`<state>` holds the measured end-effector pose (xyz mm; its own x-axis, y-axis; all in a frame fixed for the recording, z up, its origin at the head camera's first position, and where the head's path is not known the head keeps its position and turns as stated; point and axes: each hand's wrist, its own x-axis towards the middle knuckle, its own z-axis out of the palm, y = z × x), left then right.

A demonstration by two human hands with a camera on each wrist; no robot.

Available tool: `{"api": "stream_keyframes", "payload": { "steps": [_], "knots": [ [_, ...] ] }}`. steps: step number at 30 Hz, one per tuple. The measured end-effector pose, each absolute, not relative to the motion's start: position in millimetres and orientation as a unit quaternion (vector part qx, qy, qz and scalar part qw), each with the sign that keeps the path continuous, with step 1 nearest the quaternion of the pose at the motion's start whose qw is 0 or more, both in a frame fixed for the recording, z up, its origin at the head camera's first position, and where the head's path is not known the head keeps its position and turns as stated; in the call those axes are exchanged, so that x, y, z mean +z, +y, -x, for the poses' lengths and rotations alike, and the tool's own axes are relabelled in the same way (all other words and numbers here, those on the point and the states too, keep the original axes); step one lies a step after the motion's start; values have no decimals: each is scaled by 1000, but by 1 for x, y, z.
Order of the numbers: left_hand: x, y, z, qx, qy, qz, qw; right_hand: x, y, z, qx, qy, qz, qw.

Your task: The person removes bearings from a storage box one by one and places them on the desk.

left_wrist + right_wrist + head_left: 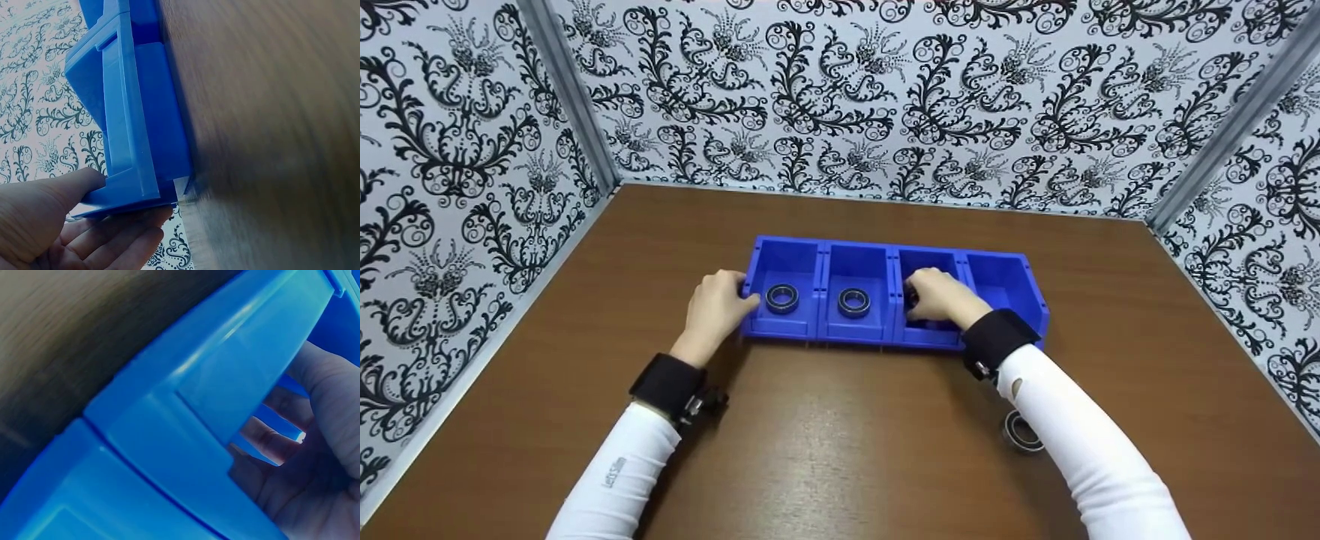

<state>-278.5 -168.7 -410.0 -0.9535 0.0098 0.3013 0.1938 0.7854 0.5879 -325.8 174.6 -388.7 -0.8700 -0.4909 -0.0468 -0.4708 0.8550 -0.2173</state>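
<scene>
A row of blue open-front bins (851, 335) with four compartments side by side stands on the table. My left hand (718, 304) grips its left end wall, thumb over the rim and fingers along the outside, as the left wrist view also shows. One black-rimmed ball bearing (781, 298) lies in the leftmost compartment, and a second bearing (853, 302) lies in the compartment beside it. My right hand (941, 295) reaches down into the third compartment and holds a dark bearing (913, 295), mostly covered by the fingers. In the right wrist view, the bin wall hides the fingertips.
Another bearing (1023, 431) sits on the brown table (810, 435), partly behind the right forearm. The rightmost compartment (1001, 281) lies beside the right hand. Patterned panels (840, 97) with grey corner posts enclose the table at the back and sides.
</scene>
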Motion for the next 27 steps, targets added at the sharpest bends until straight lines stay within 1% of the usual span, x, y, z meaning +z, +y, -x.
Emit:
{"api": "stream_keyframes", "payload": {
  "steps": [27],
  "knots": [
    [-412,-168,280,-325,-934,48,140,-380,177,324,-104,964,240,56]
  ]
}}
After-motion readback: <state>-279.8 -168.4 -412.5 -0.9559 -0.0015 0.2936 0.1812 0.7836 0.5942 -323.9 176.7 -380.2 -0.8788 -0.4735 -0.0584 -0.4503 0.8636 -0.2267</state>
